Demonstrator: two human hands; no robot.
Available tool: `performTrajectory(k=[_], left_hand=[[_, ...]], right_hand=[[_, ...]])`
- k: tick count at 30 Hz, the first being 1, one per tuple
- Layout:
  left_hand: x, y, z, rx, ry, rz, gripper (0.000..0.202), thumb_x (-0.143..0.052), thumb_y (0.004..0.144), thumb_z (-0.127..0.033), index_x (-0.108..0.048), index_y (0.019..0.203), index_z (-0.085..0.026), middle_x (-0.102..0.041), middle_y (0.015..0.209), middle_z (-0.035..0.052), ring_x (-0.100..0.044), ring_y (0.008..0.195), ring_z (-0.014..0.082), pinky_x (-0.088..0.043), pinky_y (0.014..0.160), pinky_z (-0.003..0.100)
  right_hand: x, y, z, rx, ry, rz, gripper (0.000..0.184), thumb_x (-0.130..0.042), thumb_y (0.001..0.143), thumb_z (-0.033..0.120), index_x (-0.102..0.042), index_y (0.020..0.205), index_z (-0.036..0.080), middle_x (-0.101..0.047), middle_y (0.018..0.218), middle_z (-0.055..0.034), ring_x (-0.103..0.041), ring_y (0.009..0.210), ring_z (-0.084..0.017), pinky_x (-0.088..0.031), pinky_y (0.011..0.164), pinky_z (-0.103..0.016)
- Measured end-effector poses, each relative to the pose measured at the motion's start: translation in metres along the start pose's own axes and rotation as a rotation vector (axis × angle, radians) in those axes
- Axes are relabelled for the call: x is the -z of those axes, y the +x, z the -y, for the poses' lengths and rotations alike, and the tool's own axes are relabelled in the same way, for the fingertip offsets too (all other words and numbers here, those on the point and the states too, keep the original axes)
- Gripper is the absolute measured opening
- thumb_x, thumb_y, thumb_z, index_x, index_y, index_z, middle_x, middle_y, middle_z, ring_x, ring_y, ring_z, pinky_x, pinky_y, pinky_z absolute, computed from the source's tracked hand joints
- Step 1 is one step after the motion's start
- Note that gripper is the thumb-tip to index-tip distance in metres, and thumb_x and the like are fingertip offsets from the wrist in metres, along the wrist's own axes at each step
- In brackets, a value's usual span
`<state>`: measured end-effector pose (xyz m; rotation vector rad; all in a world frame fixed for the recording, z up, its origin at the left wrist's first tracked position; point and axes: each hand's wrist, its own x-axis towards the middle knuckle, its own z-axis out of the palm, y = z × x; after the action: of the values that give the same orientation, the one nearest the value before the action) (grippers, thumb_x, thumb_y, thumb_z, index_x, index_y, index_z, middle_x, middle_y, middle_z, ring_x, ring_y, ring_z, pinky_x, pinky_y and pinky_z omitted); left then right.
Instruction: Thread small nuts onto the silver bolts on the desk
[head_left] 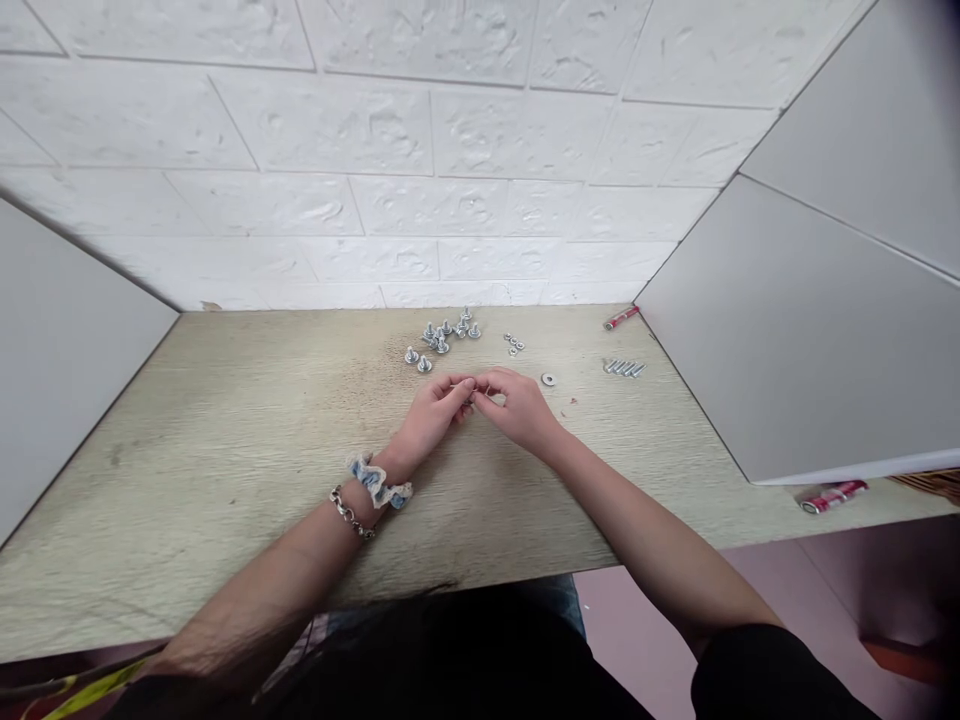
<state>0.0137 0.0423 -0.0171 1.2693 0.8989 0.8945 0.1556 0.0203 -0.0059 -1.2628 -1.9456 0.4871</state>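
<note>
Where the fingertips of the left hand [433, 412] and right hand [519, 406] meet, a tiny metal piece [472, 398] is pinched between them, too small to identify. Just beyond the hands, shiny round-headed screws [442, 338] are heaped; a flat ring washer [548, 379] lies beside the right hand. Everything rests on a pale, grained wooden table [225, 430] backed by a white embossed brick wall [420, 150].

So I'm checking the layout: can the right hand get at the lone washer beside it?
Probably yes. The washer lies on bare table just right of the right hand, nothing between them, though its fingers now pinch something small.
</note>
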Motion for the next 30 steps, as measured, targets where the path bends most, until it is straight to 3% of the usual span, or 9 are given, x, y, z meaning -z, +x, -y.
performTrajectory(k=[5,10,15,21,24,27,30], left_hand=[[0.003,0.0,0.0,0.009,0.139,0.026,0.034,-0.054,0.075,-0.046,-0.061,0.077,-0.012,-0.05,0.056,-0.0021,-0.039,0.047,0.0068,-0.031,0.044,0.019],[0.004,-0.001,0.0,0.031,0.313,-0.058,0.033,-0.053,0.075,-0.045,-0.061,0.073,-0.014,-0.053,0.059,-0.0017,-0.04,0.045,0.0069,-0.035,0.045,0.02],[0.004,-0.001,0.0,0.037,0.294,-0.184,0.023,-0.049,0.076,-0.036,-0.059,0.077,-0.015,-0.046,0.051,-0.0047,-0.04,0.042,0.0074,-0.031,0.042,0.02],[0.002,-0.003,-0.002,-0.019,0.296,-0.155,0.023,-0.049,0.075,-0.036,-0.06,0.075,-0.015,-0.043,0.045,-0.0052,-0.039,0.042,0.0082,-0.031,0.043,0.02],[0.001,-0.003,-0.002,-0.001,0.278,-0.14,0.024,-0.049,0.075,-0.036,-0.061,0.076,-0.015,-0.042,0.043,-0.0052,-0.039,0.042,0.0082,-0.029,0.043,0.02],[0.003,-0.002,-0.001,0.044,0.204,-0.158,0.025,-0.048,0.076,-0.037,-0.061,0.079,-0.015,-0.04,0.042,-0.0059,-0.036,0.039,0.0078,-0.027,0.041,0.02],[0.004,-0.003,0.0,0.056,0.173,-0.18,0.025,-0.047,0.076,-0.037,-0.06,0.082,-0.016,-0.04,0.043,-0.0065,-0.034,0.038,0.0074,-0.026,0.04,0.019]], right_hand=[[-0.002,-0.001,0.0,-0.065,-0.042,0.055,0.017,-0.049,0.079,0.02,-0.058,0.064,0.018,-0.052,0.059,0.0027,-0.046,0.058,-0.01,-0.034,0.058,-0.022],[-0.008,-0.002,-0.006,-0.14,-0.023,0.081,0.014,-0.05,0.076,0.023,-0.057,0.066,0.017,-0.051,0.057,0.0039,-0.044,0.054,-0.009,-0.032,0.054,-0.021],[-0.012,-0.003,-0.011,-0.204,-0.069,0.157,0.008,-0.052,0.073,0.023,-0.057,0.073,0.017,-0.055,0.06,0.0033,-0.047,0.055,-0.01,-0.033,0.055,-0.022],[-0.013,-0.004,-0.016,-0.27,-0.098,0.172,0.008,-0.051,0.07,0.021,-0.054,0.077,0.019,-0.055,0.059,0.0033,-0.049,0.056,-0.012,-0.032,0.051,-0.022],[-0.013,-0.002,-0.016,-0.402,0.065,0.205,0.008,-0.05,0.069,0.02,-0.051,0.077,0.019,-0.051,0.052,0.0053,-0.047,0.048,-0.011,-0.032,0.044,-0.02],[-0.012,0.0,-0.013,-0.6,0.342,0.294,0.016,-0.048,0.073,0.023,-0.049,0.088,0.019,-0.051,0.051,0.0065,-0.043,0.036,-0.008,-0.03,0.035,-0.018],[-0.01,0.002,-0.008,-0.709,0.523,0.274,0.035,-0.051,0.075,0.027,-0.042,0.107,0.02,-0.061,0.072,0.0005,-0.05,0.038,-0.008,-0.035,0.033,-0.018]])
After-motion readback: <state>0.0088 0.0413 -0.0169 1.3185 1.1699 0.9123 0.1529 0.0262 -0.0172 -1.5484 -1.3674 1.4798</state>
